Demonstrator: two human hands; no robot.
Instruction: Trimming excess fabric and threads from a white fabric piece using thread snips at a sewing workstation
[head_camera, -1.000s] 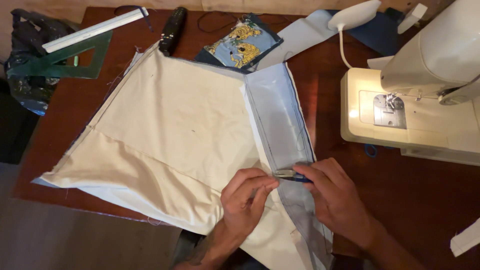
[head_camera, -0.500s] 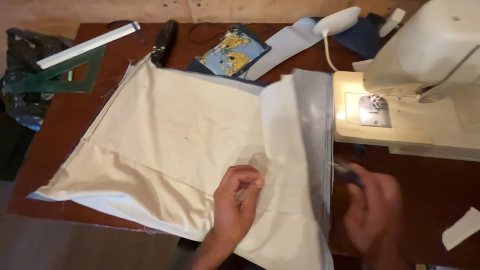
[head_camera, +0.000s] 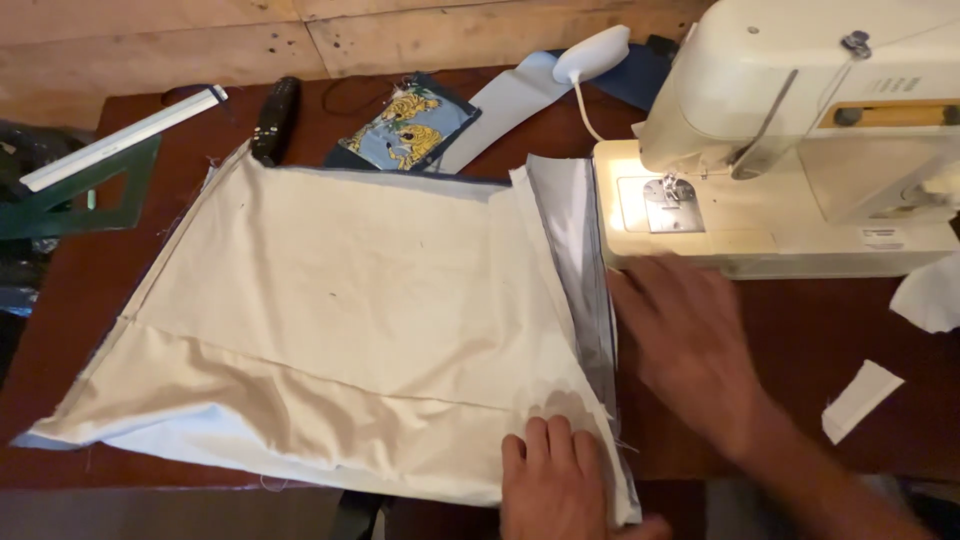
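Head view: hands on cream cloth

Cream cloth (head_camera: 350, 320) lies spread on the brown table (head_camera: 800, 340). Left hand (head_camera: 550, 480) presses its near corner, fingers together. Right hand (head_camera: 690, 340), fingers loosely spread, rests beside its folded edge, near the sewing machine (head_camera: 800, 140).

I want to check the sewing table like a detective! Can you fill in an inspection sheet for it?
Surface: dark brown table, mostly covered by cloth.
Job's things: cream cloth spread flat, pale folded strip along its right edge; white sewing machine, lamp lit over the needle.
Clutter: green set square, white ruler, black remote, tiger-print patch, white scraps.
Grips: left hand flat on the cloth's near corner; right hand open over the table, blurred.
Cables: white cord by the machine.
Surroundings: wooden boards behind.
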